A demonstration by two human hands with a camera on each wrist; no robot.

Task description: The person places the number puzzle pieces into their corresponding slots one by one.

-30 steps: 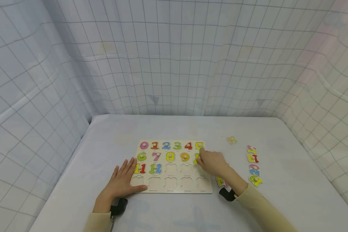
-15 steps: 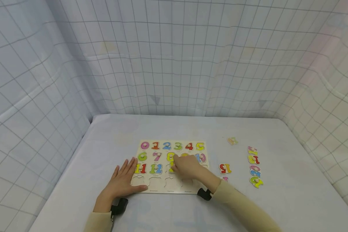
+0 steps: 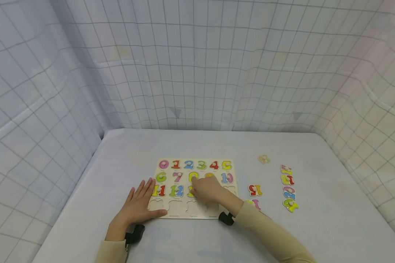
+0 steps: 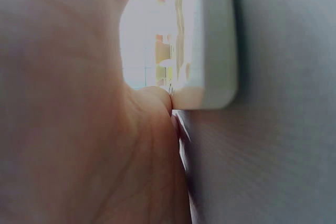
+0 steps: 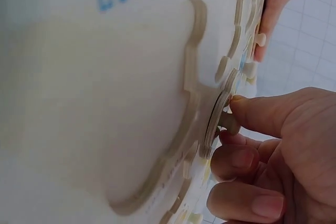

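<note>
Nearest, the puzzle board's (image 3: 183,212) visible recesses (image 3: 177,206) stand bare; the left hand (image 3: 138,206) lies spread at its left edge; the right hand (image 3: 208,189) pinches a yellow piece (image 3: 190,192) beside seated 11 and 12 (image 3: 176,191); seven loose pieces (image 3: 255,190) lie rightward; farther rows hold 0 to 10 (image 3: 201,165)

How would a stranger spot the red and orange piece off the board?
Find the number board on the table. Just off its right edge lies the red and orange piece, before the column of pieces. It shows whole; its pink and yellow neighbour is partly hidden by the right sleeve.
</note>
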